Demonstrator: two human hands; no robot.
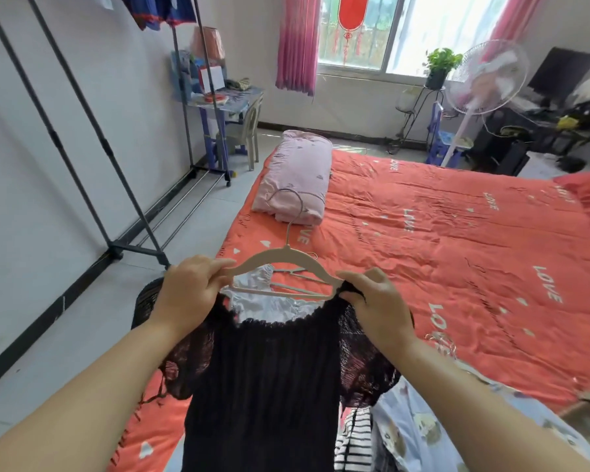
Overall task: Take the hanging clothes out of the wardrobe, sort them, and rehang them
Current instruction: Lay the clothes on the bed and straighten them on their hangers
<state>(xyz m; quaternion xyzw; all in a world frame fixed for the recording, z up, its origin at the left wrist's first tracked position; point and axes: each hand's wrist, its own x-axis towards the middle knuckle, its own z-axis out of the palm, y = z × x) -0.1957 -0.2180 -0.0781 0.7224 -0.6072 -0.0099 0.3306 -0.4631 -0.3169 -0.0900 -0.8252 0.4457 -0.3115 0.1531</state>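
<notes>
Head view | black dress (269, 386) over the near edge of the bed (457, 233), above a heap of clothes (406, 434) | left hand (188, 287) pinches the hanger (286, 251) by one arm, right hand (375, 301) pinches the neckline at its other end — apparently seating the shoulders | clothes rack (82, 131) left of the bed, for rehanging

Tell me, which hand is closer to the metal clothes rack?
Left. The left hand holds the hanger beside the foot of the clothes rack; the right hand pinches the black dress at its shoulder, farther over the bed.

Black dress (269, 386), beige hanger (280, 264), orange bedspread (457, 240) with white lettering, pink curtains (297, 42)
</notes>
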